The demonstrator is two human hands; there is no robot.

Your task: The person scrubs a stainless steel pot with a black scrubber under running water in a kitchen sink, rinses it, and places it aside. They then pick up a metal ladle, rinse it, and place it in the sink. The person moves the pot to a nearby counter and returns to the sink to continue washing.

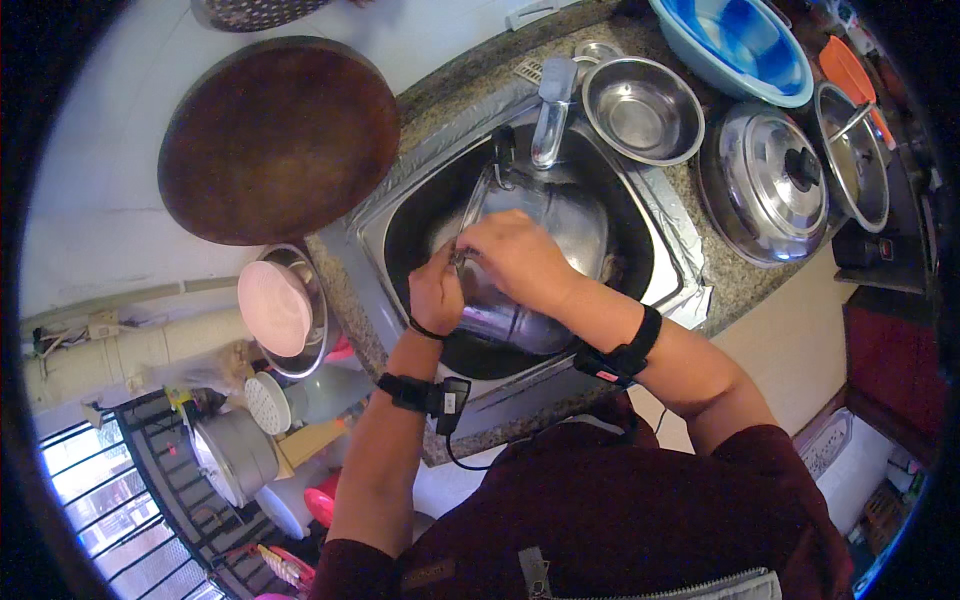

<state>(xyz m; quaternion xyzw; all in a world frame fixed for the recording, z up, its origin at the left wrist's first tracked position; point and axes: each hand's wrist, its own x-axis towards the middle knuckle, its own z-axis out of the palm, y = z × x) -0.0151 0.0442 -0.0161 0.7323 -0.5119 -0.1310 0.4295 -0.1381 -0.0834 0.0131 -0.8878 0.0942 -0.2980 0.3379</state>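
A rectangular stainless-steel container (547,214) with rounded corners sits tilted in the kitchen sink (630,195). My left hand (437,294) grips its left rim, fingers bent. Right beside it, my right hand (521,259) reaches over the container, and its fingers pinch that same edge. Both sets of fingertips meet there, and whatever small part lies between them is mostly hidden. A bent metal wire or hook (501,178) shows at the container's far end, under a black piece (504,142). Above the basin stands the faucet (552,112); I cannot see any water running.
Right of the faucet are a steel bowl (643,111), a blue basin (739,49), a lidded steel pot (769,180) and another steel vessel (855,165). A large round brown board (277,139) leans at left, above a pink strainer-like bowl (274,307). Foil tape edges the granite counter (731,225).
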